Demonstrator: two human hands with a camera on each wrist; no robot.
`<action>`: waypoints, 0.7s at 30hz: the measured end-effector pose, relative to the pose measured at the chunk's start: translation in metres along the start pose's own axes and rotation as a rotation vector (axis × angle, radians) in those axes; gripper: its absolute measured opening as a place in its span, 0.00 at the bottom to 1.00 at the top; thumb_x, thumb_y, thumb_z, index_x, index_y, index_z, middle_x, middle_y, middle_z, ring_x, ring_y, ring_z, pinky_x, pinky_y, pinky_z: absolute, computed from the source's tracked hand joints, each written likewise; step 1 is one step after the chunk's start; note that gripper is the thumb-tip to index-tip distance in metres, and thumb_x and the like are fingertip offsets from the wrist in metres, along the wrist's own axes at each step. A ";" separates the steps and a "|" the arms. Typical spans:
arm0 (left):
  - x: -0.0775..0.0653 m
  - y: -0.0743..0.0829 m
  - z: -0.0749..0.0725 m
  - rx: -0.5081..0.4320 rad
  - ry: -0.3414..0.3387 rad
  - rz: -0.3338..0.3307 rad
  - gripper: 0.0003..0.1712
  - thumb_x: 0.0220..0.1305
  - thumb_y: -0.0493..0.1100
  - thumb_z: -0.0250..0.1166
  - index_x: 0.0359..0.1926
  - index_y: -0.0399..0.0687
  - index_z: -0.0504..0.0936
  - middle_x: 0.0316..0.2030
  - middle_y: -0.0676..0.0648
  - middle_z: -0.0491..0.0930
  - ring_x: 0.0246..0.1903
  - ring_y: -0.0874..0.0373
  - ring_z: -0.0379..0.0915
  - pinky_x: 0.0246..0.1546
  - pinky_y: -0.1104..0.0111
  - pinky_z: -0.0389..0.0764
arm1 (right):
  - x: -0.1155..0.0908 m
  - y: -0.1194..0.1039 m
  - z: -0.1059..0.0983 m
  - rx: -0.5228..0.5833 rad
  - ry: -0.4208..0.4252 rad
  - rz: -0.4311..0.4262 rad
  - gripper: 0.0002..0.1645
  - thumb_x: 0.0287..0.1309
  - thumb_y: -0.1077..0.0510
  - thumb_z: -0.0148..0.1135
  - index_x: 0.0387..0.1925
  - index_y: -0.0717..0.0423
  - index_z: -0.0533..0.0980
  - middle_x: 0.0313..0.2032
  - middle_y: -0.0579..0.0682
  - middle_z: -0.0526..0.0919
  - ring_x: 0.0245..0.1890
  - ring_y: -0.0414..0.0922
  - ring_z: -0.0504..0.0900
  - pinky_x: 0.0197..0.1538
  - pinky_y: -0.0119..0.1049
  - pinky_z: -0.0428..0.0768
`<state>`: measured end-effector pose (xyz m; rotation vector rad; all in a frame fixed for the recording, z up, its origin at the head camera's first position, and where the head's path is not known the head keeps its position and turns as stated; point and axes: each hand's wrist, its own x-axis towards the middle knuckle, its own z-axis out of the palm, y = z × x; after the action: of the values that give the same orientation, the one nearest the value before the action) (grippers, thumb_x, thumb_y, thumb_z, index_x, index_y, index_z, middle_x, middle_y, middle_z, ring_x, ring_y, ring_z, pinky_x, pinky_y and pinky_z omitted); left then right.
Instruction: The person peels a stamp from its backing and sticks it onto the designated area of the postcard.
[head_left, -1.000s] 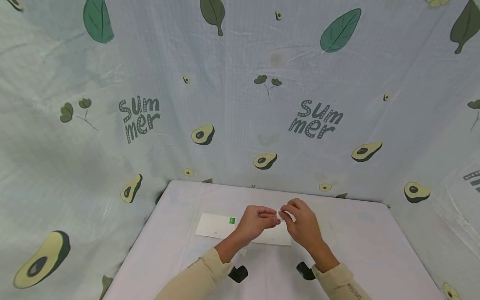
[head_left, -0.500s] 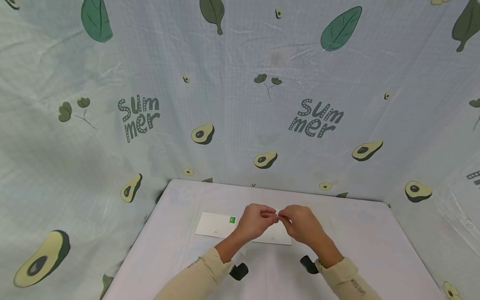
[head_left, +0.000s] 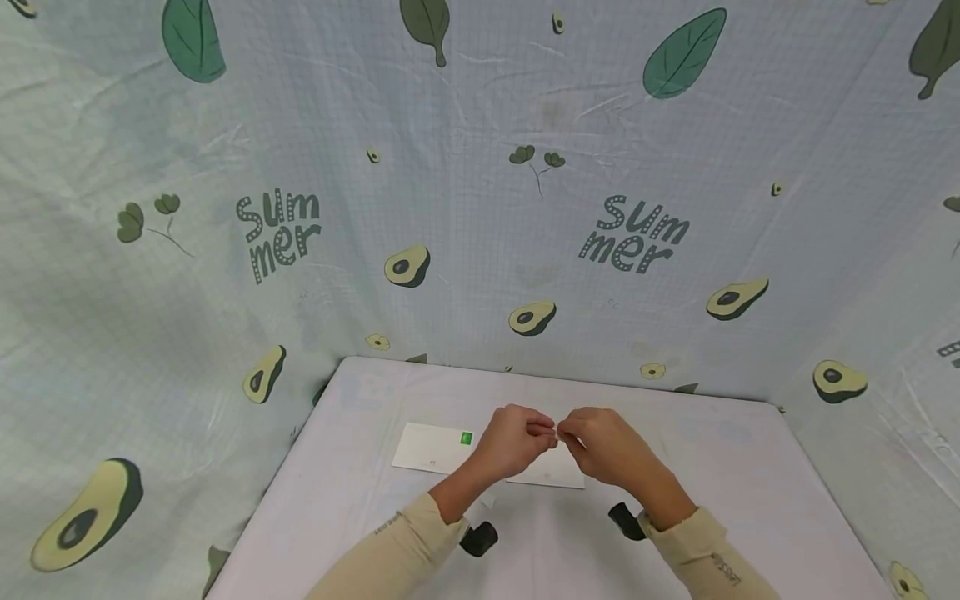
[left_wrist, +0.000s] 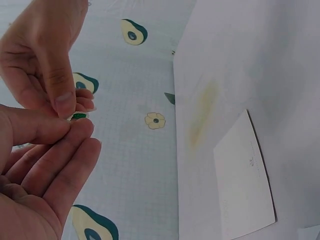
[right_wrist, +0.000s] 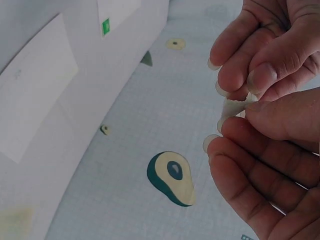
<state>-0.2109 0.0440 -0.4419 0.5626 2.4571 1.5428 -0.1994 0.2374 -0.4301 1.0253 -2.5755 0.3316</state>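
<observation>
Since one second ago, we see that the right hand (head_left: 603, 446) has turned and its wrist has shifted to the right, while the left hand (head_left: 513, 442) stays almost in its place. In our judgement, this means a fine peeling or pulling of the small stamp-like paper (right_wrist: 232, 106), which is held above the table (head_left: 712, 483). On it, thumb and forefinger of each hand are pinched together. Below, one white envelope (head_left: 547, 472) lies near the hands; to the left lies a second envelope (head_left: 429, 450) with a green stamp (head_left: 467, 438).
</observation>
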 end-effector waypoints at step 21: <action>0.000 0.004 -0.003 -0.061 -0.010 -0.055 0.12 0.67 0.38 0.72 0.49 0.38 0.89 0.41 0.44 0.92 0.41 0.55 0.91 0.45 0.64 0.90 | 0.001 0.002 -0.008 0.020 -0.056 -0.044 0.05 0.57 0.68 0.73 0.35 0.58 0.89 0.30 0.47 0.91 0.28 0.38 0.88 0.34 0.28 0.86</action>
<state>-0.2109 0.0426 -0.4373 0.4873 2.3886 1.5838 -0.2000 0.2410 -0.4229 1.1119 -2.5992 0.3221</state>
